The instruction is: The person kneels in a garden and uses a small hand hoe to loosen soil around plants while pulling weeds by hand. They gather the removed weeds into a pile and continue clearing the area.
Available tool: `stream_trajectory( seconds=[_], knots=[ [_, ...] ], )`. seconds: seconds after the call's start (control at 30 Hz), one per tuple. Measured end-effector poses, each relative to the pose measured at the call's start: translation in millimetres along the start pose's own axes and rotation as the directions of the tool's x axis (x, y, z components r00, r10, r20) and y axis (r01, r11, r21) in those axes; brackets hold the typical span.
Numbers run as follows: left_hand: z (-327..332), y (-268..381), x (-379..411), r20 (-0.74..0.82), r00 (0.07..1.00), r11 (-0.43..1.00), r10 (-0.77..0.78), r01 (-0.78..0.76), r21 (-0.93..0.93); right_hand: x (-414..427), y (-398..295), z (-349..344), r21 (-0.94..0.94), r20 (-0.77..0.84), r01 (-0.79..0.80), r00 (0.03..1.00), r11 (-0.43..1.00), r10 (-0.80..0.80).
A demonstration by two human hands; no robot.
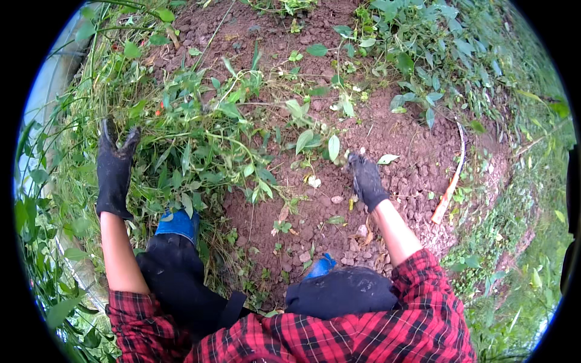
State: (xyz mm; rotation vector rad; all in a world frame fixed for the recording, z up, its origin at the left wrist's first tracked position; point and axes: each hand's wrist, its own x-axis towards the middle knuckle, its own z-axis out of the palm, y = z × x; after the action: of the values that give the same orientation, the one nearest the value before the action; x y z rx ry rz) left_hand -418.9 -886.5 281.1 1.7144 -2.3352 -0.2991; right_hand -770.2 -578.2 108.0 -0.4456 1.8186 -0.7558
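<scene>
Both hands wear dark work gloves. My left hand [115, 159] is at the left, its thumb and fingers spread apart beside a heap of leafy weeds [199, 140], with nothing seen between them. My right hand [365, 179] is low over the reddish-brown soil [317, 236], right of centre. Its fingers are bent near small pale plant bits, and whether they grip anything cannot be made out. Loose green leaves [333, 147] lie just left of its fingertips. A curved sickle or pruning saw with an orange handle [445, 204] rests on the soil to the right of this hand.
Dense green plants [435, 50] stand at the upper right, and more tall stems grow along the left edge. A blue boot [178, 225] is planted by the weed heap, another blue boot [321, 266] shows by the right knee. Pale sheeting [43, 104] borders the left.
</scene>
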Motion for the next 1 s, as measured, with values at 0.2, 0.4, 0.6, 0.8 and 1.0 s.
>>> stream_trajectory(
  seconds=[0.2, 0.4, 0.6, 0.8, 1.0],
  knots=[
    [4, 27, 1, 0.045, 0.999, 0.997, 0.015, -0.019, 0.081, 6, -54, 78, -0.453, 0.239, 0.561, 0.825, 0.693, -0.512],
    [13, 58, -15, 0.179, 0.983, 0.995, 0.050, -0.065, 0.079, 131, -57, 75, -0.824, 0.240, 0.369, 0.915, 0.429, -0.325],
    [14, 46, -18, 0.203, 0.978, 0.980, 0.051, -0.089, 0.180, 117, -19, 111, -0.761, 0.279, 0.318, 0.947, 0.566, -0.158],
    [15, 54, -22, 0.266, 0.960, 0.964, 0.088, -0.149, 0.219, 80, -32, 117, -0.702, 0.302, 0.328, 0.941, 0.632, -0.154],
    [27, 94, -20, 0.284, 0.946, 0.959, 0.159, -0.216, 0.183, -24, -32, 140, -0.397, 0.678, 0.678, 0.671, 0.619, -0.300]
  ],
)
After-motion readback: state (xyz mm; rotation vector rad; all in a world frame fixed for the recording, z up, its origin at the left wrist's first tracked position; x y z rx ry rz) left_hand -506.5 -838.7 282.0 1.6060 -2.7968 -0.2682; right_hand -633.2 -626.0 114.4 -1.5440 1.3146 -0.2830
